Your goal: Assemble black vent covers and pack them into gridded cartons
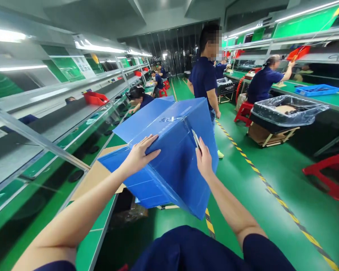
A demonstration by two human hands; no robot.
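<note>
A large blue corrugated plastic box [180, 158] is tilted in front of me, with flaps standing out at its left. Clear tape shows along its edges. My left hand [142, 152] lies on the box's near upper edge, fingers stretched flat over it and thumb apart. In my right hand [203, 160] is a slim silver utility knife [196, 139], its tip pointing up at the box's right side. Whether the tip touches the plastic I cannot tell. Brown cardboard [94, 178] lies under the box's left part on the green bench [92, 233].
A person [202, 75] in dark blue stands just beyond the box. Others sit at benches on both sides. To the right are a plastic-lined bin [288, 111], a red stool [329, 175] and a yellow-black floor line [254, 167]. Metal shelving [45, 141] runs along the left.
</note>
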